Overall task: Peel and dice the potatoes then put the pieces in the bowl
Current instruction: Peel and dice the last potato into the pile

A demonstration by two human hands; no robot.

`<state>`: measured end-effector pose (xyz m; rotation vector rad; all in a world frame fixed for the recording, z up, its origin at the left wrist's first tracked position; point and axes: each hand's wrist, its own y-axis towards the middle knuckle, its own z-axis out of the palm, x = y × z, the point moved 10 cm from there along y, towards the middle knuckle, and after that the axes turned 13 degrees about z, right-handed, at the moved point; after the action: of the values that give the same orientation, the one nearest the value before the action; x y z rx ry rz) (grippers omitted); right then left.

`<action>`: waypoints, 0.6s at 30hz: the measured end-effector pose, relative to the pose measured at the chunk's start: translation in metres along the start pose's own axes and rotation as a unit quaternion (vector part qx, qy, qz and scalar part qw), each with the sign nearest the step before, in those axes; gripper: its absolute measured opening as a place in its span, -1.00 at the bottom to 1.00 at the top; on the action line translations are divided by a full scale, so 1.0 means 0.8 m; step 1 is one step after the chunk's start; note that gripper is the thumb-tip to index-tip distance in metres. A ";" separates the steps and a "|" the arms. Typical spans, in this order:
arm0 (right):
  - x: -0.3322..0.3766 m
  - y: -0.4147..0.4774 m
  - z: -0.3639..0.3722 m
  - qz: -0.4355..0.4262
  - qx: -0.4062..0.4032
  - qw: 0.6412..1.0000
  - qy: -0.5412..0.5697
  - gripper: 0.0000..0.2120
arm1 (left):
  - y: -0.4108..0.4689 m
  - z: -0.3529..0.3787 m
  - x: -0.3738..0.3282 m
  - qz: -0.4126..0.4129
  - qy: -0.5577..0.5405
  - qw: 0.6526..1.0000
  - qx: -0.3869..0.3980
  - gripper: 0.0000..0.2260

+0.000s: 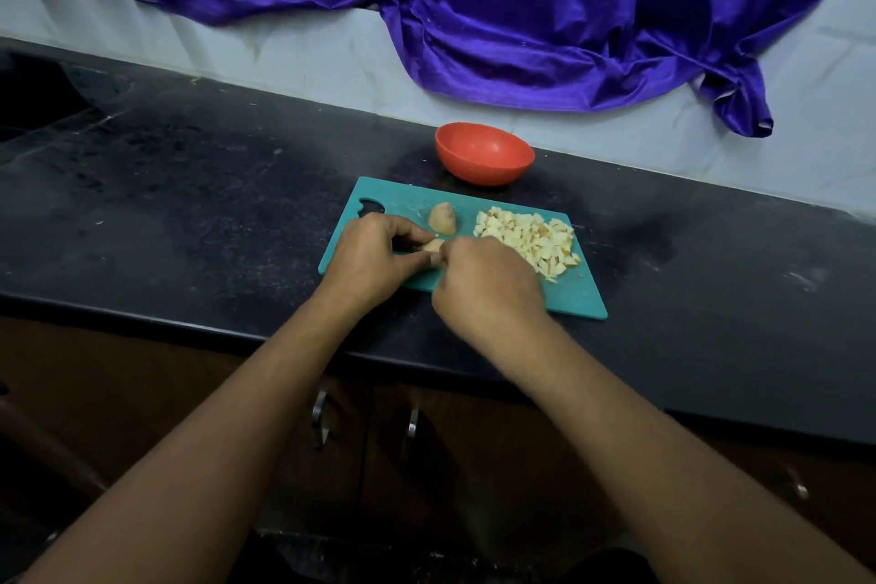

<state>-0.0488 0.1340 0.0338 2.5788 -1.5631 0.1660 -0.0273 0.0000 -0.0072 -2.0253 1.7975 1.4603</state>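
- Left hand [374,254]: fingers and thumb curled; pinches a small potato piece [433,245] just above the near left part of the cutting board [580,296].
- Right hand [488,287]: knuckles up, fingers curled under; meets the same potato piece from the right, close against the left hand's thumb. Grip hidden beneath the hand; cannot tell whether anything is held.
- Potato half [442,218]: lies on the board just behind the hands, apart from the diced heap.
- Diced potato [531,242]: pale heap on the right part of the board, just beside the right hand's far edge.
- Bowl [483,152]: red, upright, stands on the counter [189,185] just beyond the board's far edge.
- Cutting board: teal, handle cut-out at the far left corner; lies flat on the black counter near its front edge.
- Cloth [521,14]: purple, shiny, hangs crumpled over the pale tiled wall behind the counter.
- Cabinet handles [320,417]: two, metal, on the dark doors below the counter.
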 end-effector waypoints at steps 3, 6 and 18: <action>-0.005 -0.023 0.020 -0.021 -0.046 0.999 -0.013 -0.53 | 0.000 0.000 0.002 -0.005 -0.004 1.000 -0.007 -0.80; -0.010 -0.032 0.033 -0.037 -0.067 0.996 -0.038 -0.45 | 0.000 -0.001 0.002 -0.008 -0.002 1.000 -0.005 -0.78; -0.066 0.007 -0.013 0.069 0.032 0.974 0.214 -0.68 | -0.005 -0.002 -0.005 -0.007 0.008 1.000 0.016 -0.77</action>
<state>-0.0782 0.1791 0.0363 2.2671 -1.5829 0.7421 -0.0229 0.0035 -0.0055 -2.0351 1.7960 1.4059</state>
